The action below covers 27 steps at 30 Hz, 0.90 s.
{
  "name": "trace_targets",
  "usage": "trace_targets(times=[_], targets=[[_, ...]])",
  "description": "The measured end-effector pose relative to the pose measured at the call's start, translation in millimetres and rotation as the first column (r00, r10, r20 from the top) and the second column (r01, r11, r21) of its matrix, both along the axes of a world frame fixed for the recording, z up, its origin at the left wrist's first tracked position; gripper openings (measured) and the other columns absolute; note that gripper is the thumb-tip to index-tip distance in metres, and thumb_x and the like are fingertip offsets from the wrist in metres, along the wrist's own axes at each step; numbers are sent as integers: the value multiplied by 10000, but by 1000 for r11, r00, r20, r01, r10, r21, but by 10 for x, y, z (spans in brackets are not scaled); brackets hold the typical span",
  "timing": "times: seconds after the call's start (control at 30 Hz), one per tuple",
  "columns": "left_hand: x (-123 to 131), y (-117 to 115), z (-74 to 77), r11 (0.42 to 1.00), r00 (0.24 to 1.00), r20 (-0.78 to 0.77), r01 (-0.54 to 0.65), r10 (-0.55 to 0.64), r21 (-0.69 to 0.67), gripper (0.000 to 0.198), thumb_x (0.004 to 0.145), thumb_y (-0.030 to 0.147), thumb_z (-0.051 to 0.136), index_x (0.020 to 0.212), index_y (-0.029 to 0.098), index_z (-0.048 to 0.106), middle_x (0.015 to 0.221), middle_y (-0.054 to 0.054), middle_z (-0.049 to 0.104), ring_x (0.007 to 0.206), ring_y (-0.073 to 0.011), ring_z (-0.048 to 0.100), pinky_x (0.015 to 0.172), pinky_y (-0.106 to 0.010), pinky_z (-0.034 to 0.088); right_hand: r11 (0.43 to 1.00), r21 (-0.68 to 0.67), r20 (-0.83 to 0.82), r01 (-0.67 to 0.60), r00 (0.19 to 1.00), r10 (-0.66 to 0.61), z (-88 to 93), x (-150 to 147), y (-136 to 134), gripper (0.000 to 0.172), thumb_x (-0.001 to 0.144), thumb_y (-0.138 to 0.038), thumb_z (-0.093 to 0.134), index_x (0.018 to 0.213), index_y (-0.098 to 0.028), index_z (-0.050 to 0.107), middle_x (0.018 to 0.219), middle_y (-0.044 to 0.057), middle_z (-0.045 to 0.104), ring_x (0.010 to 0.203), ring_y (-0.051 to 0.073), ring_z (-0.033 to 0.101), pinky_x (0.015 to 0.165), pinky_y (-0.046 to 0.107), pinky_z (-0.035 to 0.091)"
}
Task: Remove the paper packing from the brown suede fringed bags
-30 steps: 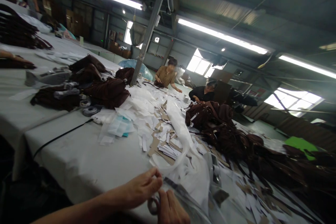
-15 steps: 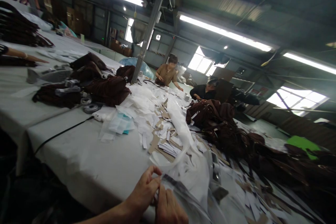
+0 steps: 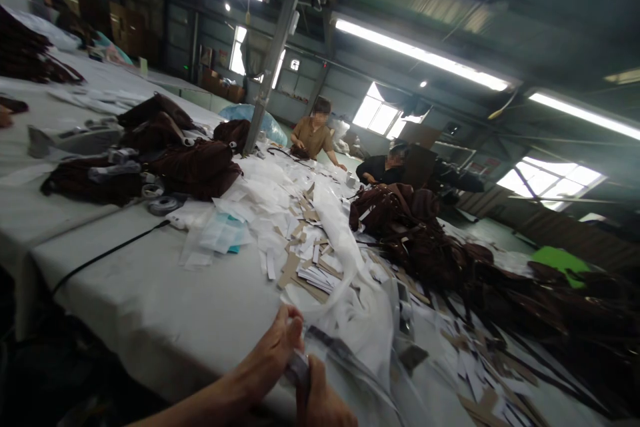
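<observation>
At the bottom middle, my left hand [image 3: 275, 350] is closed, its thumb and fingertips pinched together. My right hand [image 3: 325, 397] is just to its right, fingers curled and closed. Between the two hands shows a small grey, shiny piece [image 3: 297, 368]; its kind is too blurred to tell, and both hands seem to grip it. Beyond the fingers lies a clear plastic sheet with a dark edge [image 3: 333, 341] on the table [image 3: 195, 307]. A grey metal device [image 3: 407, 320] stands to the right of my hands.
White film [image 3: 350, 267] and cardboard scraps [image 3: 315, 277] cover the middle. Brown bags [image 3: 410, 233] are piled to the right, more brown goods [image 3: 195, 170] at left beside a grey roll [image 3: 165, 205]. A black cable [image 3: 107, 253] crosses the table; a post [image 3: 275, 47] rises behind. Two people work beyond.
My hands have drawn slightly apart, and the grey piece between them now shows more. The view has shifted a little, so the surroundings sit further left.
</observation>
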<state>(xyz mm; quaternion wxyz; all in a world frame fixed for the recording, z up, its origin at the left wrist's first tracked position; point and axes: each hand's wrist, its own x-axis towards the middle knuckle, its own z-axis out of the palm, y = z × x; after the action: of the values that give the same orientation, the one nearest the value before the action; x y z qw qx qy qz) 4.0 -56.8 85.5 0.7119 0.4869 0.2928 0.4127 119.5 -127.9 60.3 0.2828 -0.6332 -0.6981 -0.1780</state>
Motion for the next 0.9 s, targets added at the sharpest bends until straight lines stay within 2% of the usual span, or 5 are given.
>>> trace_targets(times=[0.17, 0.37, 0.5, 0.73, 0.9], targets=[[-140, 85, 233, 923, 960, -273, 164, -68, 347, 282, 881, 464, 502, 850, 187, 541, 518, 59, 466, 490, -99, 398, 497, -226, 256, 985, -4, 51, -175, 983, 175, 108, 35, 73, 474, 998, -306, 189, 969, -118, 623, 564, 55, 659, 454, 166, 648, 452, 230, 499], [68, 55, 281, 972, 950, 310, 114, -46, -205, 332, 787, 452, 637, 862, 225, 406, 497, 116, 368, 405, -56, 257, 415, -183, 195, 995, -36, -191, -98, 977, 89, 216, 10, 10, 539, 907, -604, 321, 1068, -171, 598, 592, 43, 699, 437, 187, 658, 411, 229, 484], [174, 34, 176, 919, 930, 369, 138, 8, -369, 418, 741, 512, 668, 867, 219, 398, 550, 111, 401, 429, -46, 269, 437, -170, 223, 997, -68, -155, -18, 988, 7, 190, 28, -55, 417, 951, -479, 338, 888, -198, 639, 482, 25, 637, 374, 168, 618, 366, 203, 420], [-25, 185, 427, 898, 960, -176, 268, -218, 349, 384, 784, 558, 589, 870, 184, 572, 578, 53, 492, 527, -102, 405, 510, -223, 270, 986, -92, -11, -136, 991, 136, 457, 138, 19, 478, 984, -432, 214, 892, -174, 605, 496, 23, 655, 407, 167, 633, 400, 223, 402], [203, 180, 627, 991, 959, 282, 59, -24, -118, 382, 807, 527, 569, 709, 228, 352, 482, 114, 289, 418, -65, 200, 416, -205, 180, 986, -83, -277, -145, 954, 117, 724, 12, 147, 360, 943, -499, 356, 854, -210, 553, 533, -3, 664, 432, 166, 649, 403, 217, 386]])
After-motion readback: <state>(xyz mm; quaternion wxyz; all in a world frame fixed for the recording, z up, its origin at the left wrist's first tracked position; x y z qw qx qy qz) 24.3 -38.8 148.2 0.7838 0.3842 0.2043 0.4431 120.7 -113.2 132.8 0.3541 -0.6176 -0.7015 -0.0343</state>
